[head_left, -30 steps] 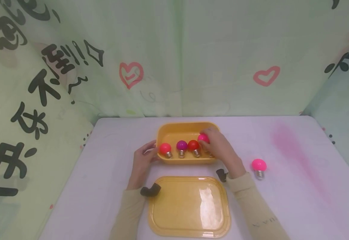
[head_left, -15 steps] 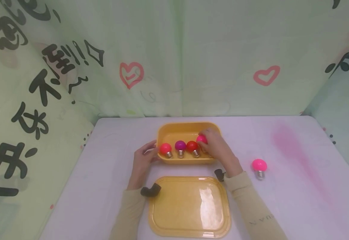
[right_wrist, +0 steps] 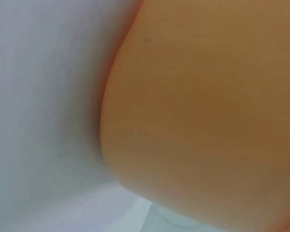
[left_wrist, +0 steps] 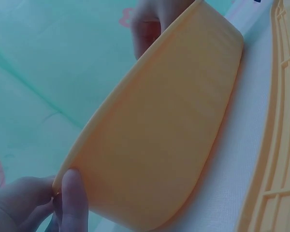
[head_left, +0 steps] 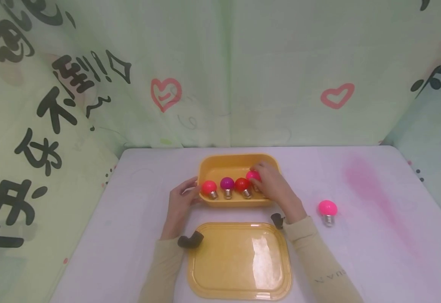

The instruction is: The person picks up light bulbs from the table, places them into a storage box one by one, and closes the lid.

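Observation:
A yellow plastic box (head_left: 220, 203) stands on the table, with several small light bulbs lying in a row inside it. From the left these are a coral-pink bulb (head_left: 209, 187), a purple bulb (head_left: 227, 183) and a red bulb (head_left: 242, 184). Reaching in over the right end, my right hand (head_left: 275, 185) holds a pink bulb (head_left: 252, 175) by its globe beside the red one. My left hand (head_left: 181, 204) pinches the box's left rim between thumb and fingers, plain in the left wrist view (left_wrist: 75, 200). Only the box's outer wall (right_wrist: 208, 106) fills the right wrist view.
A flat yellow lid (head_left: 239, 261) lies on the table in front of the box, between the forearms. Another pink bulb (head_left: 328, 208) rests on the white table (head_left: 372, 261) to the right. Behind the table hangs a pale green curtain (head_left: 258, 84) with drawn hearts and dark lettering.
My right hand has shifted slightly left with the pink bulb, bringing it closer to the red one. The purple and red bulbs have slid a little left. My left hand stays in place.

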